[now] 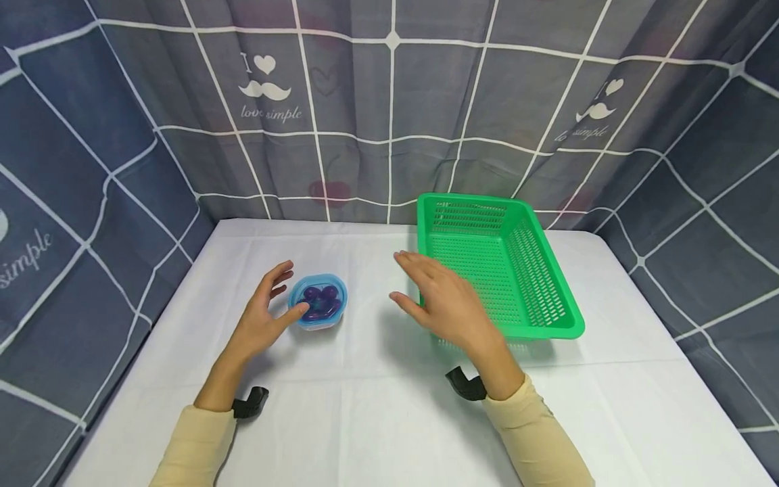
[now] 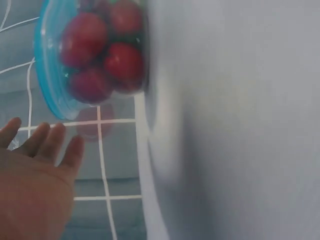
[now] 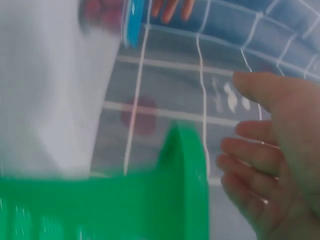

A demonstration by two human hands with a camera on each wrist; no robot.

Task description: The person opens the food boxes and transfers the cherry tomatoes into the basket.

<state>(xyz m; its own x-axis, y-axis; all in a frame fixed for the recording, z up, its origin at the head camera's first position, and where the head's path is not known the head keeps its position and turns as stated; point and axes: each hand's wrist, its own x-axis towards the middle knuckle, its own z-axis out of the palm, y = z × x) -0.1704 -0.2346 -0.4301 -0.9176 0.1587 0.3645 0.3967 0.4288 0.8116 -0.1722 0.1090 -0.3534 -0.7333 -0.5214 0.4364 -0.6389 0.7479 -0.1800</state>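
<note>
Right hand (image 1: 447, 304), fingers spread and empty, hovers at frame centre beside the green basket (image 1: 550, 318); left hand (image 1: 263, 318), also spread and empty, flanks the lidded fruit tub (image 1: 318, 302) left of centre on the counter (image 1: 377, 406): advise closing both palms evenly round its walls.

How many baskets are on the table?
1. The green basket sits on the white table, on the right side, just behind the right hand. No other basket shows.

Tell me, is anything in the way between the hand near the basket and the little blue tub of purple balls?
Nothing visible is. Only bare white tablecloth lies between the right hand and the blue tub. The left hand sits on the tub's far side, its thumb at the rim. The green basket is behind the right hand.
</note>
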